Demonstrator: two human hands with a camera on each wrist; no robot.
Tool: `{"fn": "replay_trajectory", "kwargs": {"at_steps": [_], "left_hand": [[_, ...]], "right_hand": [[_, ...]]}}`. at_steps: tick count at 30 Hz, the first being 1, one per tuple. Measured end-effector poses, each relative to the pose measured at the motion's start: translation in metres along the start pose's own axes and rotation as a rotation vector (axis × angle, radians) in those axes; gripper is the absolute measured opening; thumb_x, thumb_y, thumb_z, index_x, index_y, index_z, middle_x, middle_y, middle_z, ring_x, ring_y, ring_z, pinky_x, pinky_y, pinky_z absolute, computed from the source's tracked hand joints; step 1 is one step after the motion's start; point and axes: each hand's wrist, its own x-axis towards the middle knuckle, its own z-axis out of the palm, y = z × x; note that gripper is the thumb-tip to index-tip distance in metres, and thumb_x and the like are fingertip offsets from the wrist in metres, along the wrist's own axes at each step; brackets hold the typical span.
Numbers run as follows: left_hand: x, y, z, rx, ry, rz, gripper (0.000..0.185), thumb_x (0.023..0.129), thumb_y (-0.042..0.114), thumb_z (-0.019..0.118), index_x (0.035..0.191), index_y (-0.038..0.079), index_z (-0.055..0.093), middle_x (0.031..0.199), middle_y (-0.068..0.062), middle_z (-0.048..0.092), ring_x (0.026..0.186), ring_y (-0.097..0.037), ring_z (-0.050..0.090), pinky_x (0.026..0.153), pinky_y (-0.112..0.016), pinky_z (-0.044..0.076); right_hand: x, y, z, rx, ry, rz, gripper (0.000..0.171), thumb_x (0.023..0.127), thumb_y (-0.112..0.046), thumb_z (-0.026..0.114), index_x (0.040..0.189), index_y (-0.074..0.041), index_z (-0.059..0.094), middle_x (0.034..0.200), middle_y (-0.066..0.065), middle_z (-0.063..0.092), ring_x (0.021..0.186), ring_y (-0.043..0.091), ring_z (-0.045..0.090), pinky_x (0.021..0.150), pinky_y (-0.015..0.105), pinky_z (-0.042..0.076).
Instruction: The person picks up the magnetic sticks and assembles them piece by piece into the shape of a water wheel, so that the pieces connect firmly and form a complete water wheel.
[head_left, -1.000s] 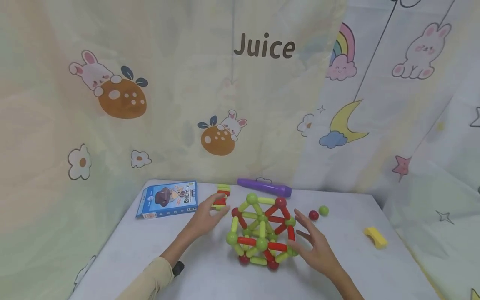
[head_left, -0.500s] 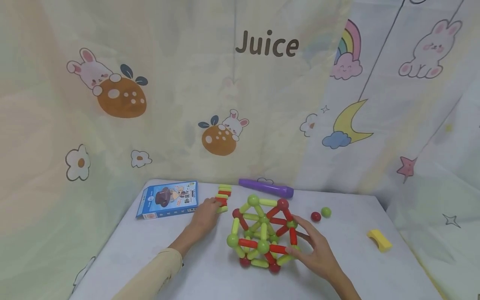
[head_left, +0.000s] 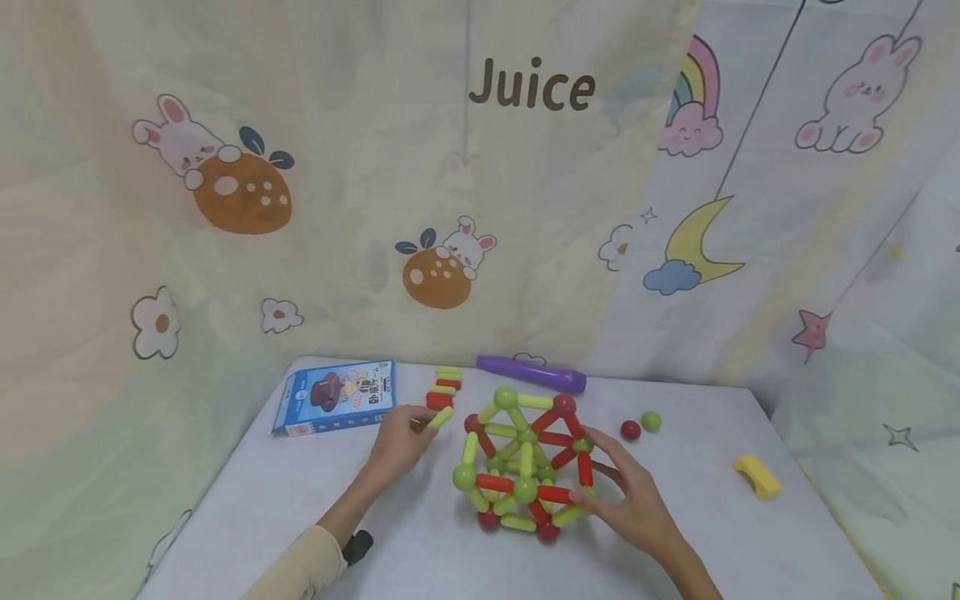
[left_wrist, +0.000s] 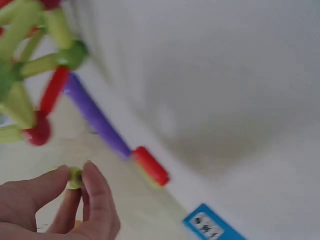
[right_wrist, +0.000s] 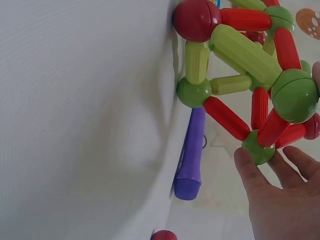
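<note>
Fingers of left hand (head_left: 401, 442) pinch green stick (head_left: 440, 417).

The left wrist view is motion-blurred, and the blue box (left_wrist: 214, 227) is cut off at its bottom edge.
</note>
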Motion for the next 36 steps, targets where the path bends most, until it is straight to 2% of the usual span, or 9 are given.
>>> {"fn": "replay_trajectory", "kwargs": {"at_steps": [2, 6, 12, 16, 21, 26, 30, 33, 36], "left_hand": [[-0.012, 0.015, -0.004, -0.099, 0.010, -0.001, 0.021, 0.097, 0.004, 0.079, 0.117, 0.005, 0.080, 0.107, -0.005, 0.076, 0.095, -0.020, 0.072, 0.079, -0.031, 0.064], [-0.033, 0.043, -0.004, -0.178, -0.007, 0.096, 0.019, 0.095, 0.011, 0.083, 0.114, 0.011, 0.080, 0.103, 0.001, 0.078, 0.098, -0.017, 0.073, 0.082, -0.025, 0.062], [-0.046, 0.069, 0.020, -0.228, -0.121, 0.199, 0.016, 0.092, 0.020, 0.087, 0.106, 0.014, 0.081, 0.093, 0.007, 0.077, 0.091, -0.015, 0.068, 0.076, -0.025, 0.055], [-0.050, 0.074, 0.032, -0.242, -0.156, 0.204, 0.016, 0.092, 0.019, 0.087, 0.104, 0.012, 0.079, 0.091, 0.006, 0.076, 0.091, -0.018, 0.068, 0.077, -0.026, 0.054], [-0.052, 0.075, 0.041, -0.223, -0.155, 0.201, 0.017, 0.091, 0.020, 0.088, 0.102, 0.011, 0.078, 0.092, 0.006, 0.077, 0.090, -0.018, 0.070, 0.083, -0.032, 0.051], [-0.054, 0.077, 0.045, -0.213, -0.159, 0.190, 0.018, 0.090, 0.018, 0.089, 0.102, 0.012, 0.077, 0.096, 0.006, 0.077, 0.095, -0.020, 0.072, 0.089, -0.042, 0.060], [-0.055, 0.078, 0.048, -0.193, -0.178, 0.177, 0.016, 0.091, 0.017, 0.088, 0.102, 0.014, 0.077, 0.095, 0.008, 0.075, 0.097, -0.018, 0.070, 0.084, -0.034, 0.064], [-0.055, 0.077, 0.048, -0.175, -0.194, 0.170, 0.016, 0.091, 0.017, 0.088, 0.101, 0.016, 0.077, 0.093, 0.011, 0.075, 0.097, -0.016, 0.068, 0.077, -0.024, 0.060], [-0.055, 0.075, 0.049, -0.173, -0.211, 0.172, 0.016, 0.091, 0.018, 0.089, 0.101, 0.017, 0.076, 0.092, 0.012, 0.076, 0.096, -0.017, 0.068, 0.075, -0.023, 0.057]], "right_hand": [[0.000, 0.001, -0.001, 0.004, -0.001, 0.000, 0.084, 0.088, -0.023, 0.092, 0.161, -0.019, 0.049, 0.160, 0.010, 0.055, 0.141, 0.033, 0.056, 0.099, 0.042, 0.061], [0.000, 0.002, -0.001, 0.002, -0.004, -0.017, 0.084, 0.088, -0.022, 0.092, 0.161, -0.018, 0.050, 0.160, 0.010, 0.055, 0.141, 0.032, 0.055, 0.099, 0.040, 0.061], [0.000, 0.004, -0.003, 0.011, -0.002, -0.041, 0.085, 0.088, -0.019, 0.092, 0.161, -0.016, 0.049, 0.160, 0.011, 0.054, 0.141, 0.034, 0.055, 0.099, 0.040, 0.061], [0.000, 0.004, -0.003, 0.019, -0.010, -0.021, 0.084, 0.089, -0.021, 0.091, 0.161, -0.018, 0.049, 0.161, 0.011, 0.054, 0.142, 0.034, 0.055, 0.100, 0.042, 0.061], [-0.001, 0.003, -0.002, 0.024, -0.012, -0.009, 0.084, 0.090, -0.023, 0.091, 0.162, -0.019, 0.048, 0.162, 0.010, 0.053, 0.143, 0.035, 0.054, 0.099, 0.052, 0.059], [0.000, 0.001, -0.002, 0.026, -0.008, -0.013, 0.084, 0.090, -0.022, 0.091, 0.162, -0.019, 0.048, 0.162, 0.010, 0.053, 0.144, 0.035, 0.054, 0.099, 0.057, 0.057], [0.000, 0.001, -0.002, 0.027, -0.010, -0.003, 0.084, 0.090, -0.023, 0.091, 0.162, -0.019, 0.048, 0.162, 0.010, 0.052, 0.144, 0.035, 0.053, 0.099, 0.057, 0.057], [0.000, 0.000, -0.001, 0.025, -0.014, 0.011, 0.085, 0.089, -0.025, 0.091, 0.162, -0.020, 0.048, 0.162, 0.010, 0.052, 0.144, 0.036, 0.053, 0.100, 0.057, 0.057], [-0.001, 0.000, -0.002, 0.027, -0.016, 0.018, 0.085, 0.089, -0.026, 0.091, 0.162, -0.019, 0.048, 0.162, 0.011, 0.052, 0.144, 0.037, 0.053, 0.100, 0.058, 0.056]]}}
